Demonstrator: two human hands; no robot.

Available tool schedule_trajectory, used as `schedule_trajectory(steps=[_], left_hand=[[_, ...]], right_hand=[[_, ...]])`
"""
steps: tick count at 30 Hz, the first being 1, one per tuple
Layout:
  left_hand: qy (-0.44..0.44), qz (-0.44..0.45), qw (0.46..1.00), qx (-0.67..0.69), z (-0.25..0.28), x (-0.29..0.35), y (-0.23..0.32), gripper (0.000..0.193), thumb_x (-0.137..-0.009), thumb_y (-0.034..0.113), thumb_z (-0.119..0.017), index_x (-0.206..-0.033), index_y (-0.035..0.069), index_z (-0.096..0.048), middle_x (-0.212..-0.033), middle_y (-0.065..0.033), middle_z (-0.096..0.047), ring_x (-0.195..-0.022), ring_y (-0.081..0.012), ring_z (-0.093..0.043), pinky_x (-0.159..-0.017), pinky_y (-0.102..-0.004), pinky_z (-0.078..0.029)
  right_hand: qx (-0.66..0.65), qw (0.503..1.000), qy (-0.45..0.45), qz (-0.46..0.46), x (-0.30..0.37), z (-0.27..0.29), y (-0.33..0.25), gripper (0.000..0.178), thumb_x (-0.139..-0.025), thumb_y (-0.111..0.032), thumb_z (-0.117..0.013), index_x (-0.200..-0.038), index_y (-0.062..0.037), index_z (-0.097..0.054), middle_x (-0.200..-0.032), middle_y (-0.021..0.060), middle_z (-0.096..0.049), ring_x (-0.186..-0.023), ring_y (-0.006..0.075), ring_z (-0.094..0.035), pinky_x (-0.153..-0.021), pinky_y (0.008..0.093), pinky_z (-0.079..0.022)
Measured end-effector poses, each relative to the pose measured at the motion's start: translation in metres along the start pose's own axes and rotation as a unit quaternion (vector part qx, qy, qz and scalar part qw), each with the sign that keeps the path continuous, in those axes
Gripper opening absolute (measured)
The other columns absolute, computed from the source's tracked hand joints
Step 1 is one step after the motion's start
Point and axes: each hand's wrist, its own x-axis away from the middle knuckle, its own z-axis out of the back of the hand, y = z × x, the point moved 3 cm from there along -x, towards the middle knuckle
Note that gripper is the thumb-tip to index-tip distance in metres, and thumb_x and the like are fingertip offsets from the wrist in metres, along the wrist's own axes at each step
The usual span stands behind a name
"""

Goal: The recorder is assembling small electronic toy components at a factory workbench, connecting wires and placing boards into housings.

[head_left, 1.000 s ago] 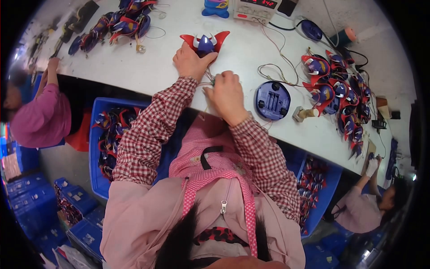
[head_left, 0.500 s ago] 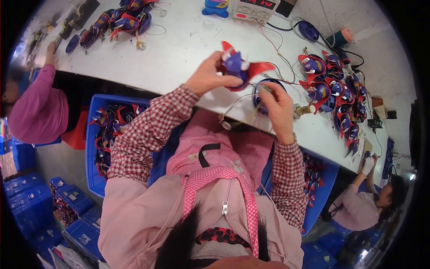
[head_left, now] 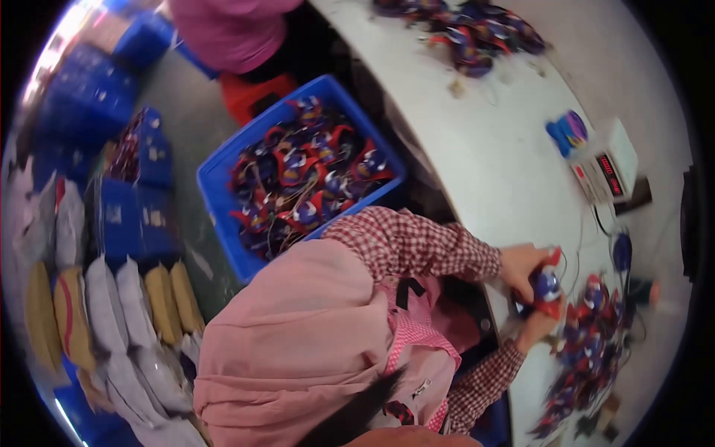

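Observation:
My left hand [head_left: 521, 268] is wrapped round a blue-purple and red plastic toy part [head_left: 547, 285] with white pieces, above the table's near edge. Just below it my right hand [head_left: 538, 328] touches the same part at its red lower end; its fingers are partly hidden and blurred. Close beyond both hands lies a pile of similar red and purple toy parts [head_left: 592, 339] with thin wires.
A blue bin [head_left: 223, 227] full of such parts stands on my left, near a red stool [head_left: 249, 93]. On the white table [head_left: 477, 149] are a power supply [head_left: 607, 167], a blue figure [head_left: 562, 134] and another pile [head_left: 477, 37]. Sacks [head_left: 108, 305] lie at far left.
The view has swung to the left, bringing the full bin and sacks into sight. My right hand, earlier apart holding wires, is now at the toy part in my left hand.

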Motion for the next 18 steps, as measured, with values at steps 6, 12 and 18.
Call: schedule_trajectory(steps=[6,12,18], left_hand=[[0.160,-0.029,0.987,0.021,0.029,0.050,0.026,0.083,-0.053,0.027,-0.083,-0.118,-0.003,-0.041,-0.115,-0.0146,-0.051,-0.103,-0.0237,-0.052,-0.087,-0.0336,-0.045],[0.162,0.023,0.913,0.372,0.084,0.111,0.074,0.087,-0.061,0.009,-0.078,-0.133,0.005,-0.030,-0.122,-0.0065,-0.047,-0.112,-0.0163,-0.046,-0.097,-0.0318,-0.039],[0.317,-0.025,0.853,0.413,0.224,0.130,0.067,0.066,-0.066,-0.001,-0.068,-0.126,0.005,-0.041,-0.117,-0.0083,-0.053,-0.105,-0.0235,-0.056,-0.094,-0.0379,-0.045]], right_hand=[[-0.232,0.968,0.047,-0.082,-0.011,0.020,-0.115,0.036,-0.087,-0.002,-0.052,-0.122,0.0032,-0.046,-0.113,0.0160,-0.053,-0.106,0.0244,-0.052,-0.092,0.0360,-0.041],[-0.346,0.937,-0.032,-0.026,-0.003,0.000,-0.206,0.037,-0.087,-0.003,-0.055,-0.122,0.0036,-0.045,-0.118,0.0155,-0.049,-0.109,0.0215,-0.048,-0.094,0.0352,-0.039],[-0.411,0.906,-0.105,0.005,-0.020,-0.013,-0.207,0.039,-0.084,-0.009,-0.060,-0.118,0.0027,-0.046,-0.117,0.0143,-0.047,-0.111,0.0212,-0.045,-0.091,0.0351,-0.039]])
